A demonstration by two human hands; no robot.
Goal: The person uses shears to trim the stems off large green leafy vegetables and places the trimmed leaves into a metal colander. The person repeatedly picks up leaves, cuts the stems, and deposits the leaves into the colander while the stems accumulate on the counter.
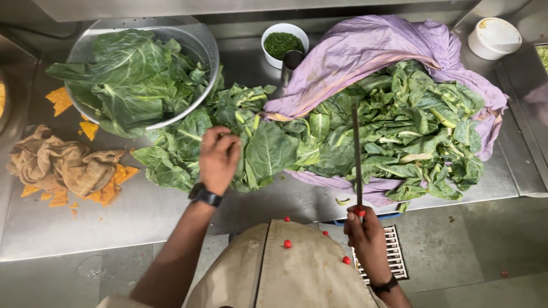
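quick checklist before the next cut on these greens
1. Left hand gripping the loose leaves: ok.
2. Knife held by its handle in the right hand: ok.
3. Blade apart from the left fingers: ok, clear gap.
4. Room in the metal bowl: not ok, already heaped.
5. Counter free of scraps: not ok, orange peelings at the left.
6. Blade sharpness: cannot tell.

No packages, labels, signs, screens.
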